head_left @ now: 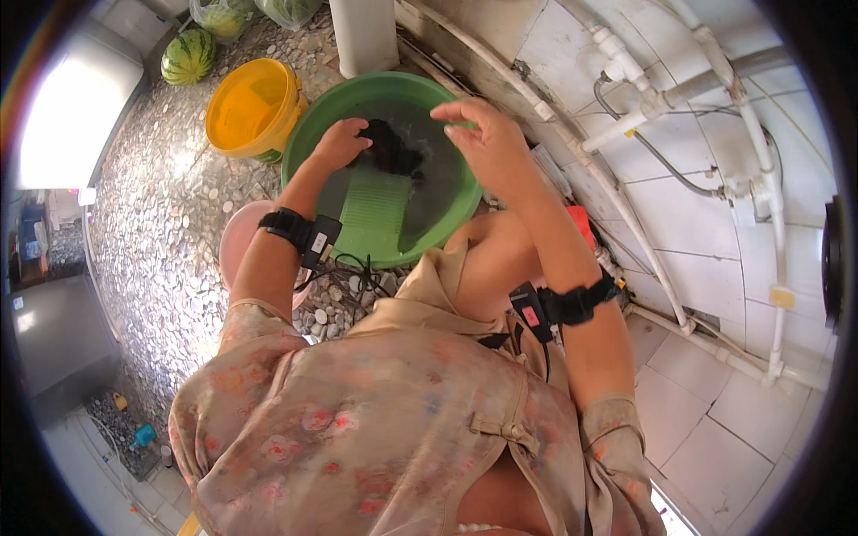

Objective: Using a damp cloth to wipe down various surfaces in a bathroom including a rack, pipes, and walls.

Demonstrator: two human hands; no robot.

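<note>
A round green basin (298, 125) of murky grey water stands on the pebbled floor before me. A bunched, wet black cloth (393, 147) lies in it, above the ribbed green washboard (375, 204) that slopes toward me. My left hand (341, 145) is over the basin's left side, its fingers curled at the cloth's left edge with the cloth between them. Over the right rim hangs my right hand (487, 143), bent at the wrist, thumb and fingers apart and nothing in them. Each forearm wears a black strap with a small box and cable.
A yellow bucket (257, 107) stands left of the basin, with a striped watermelon (189, 57) and bagged melons behind it. A pink basin (243, 234) sits under my left forearm. White pipes (617, 132) run along the tiled wall at right; a white post (365, 40) rises behind.
</note>
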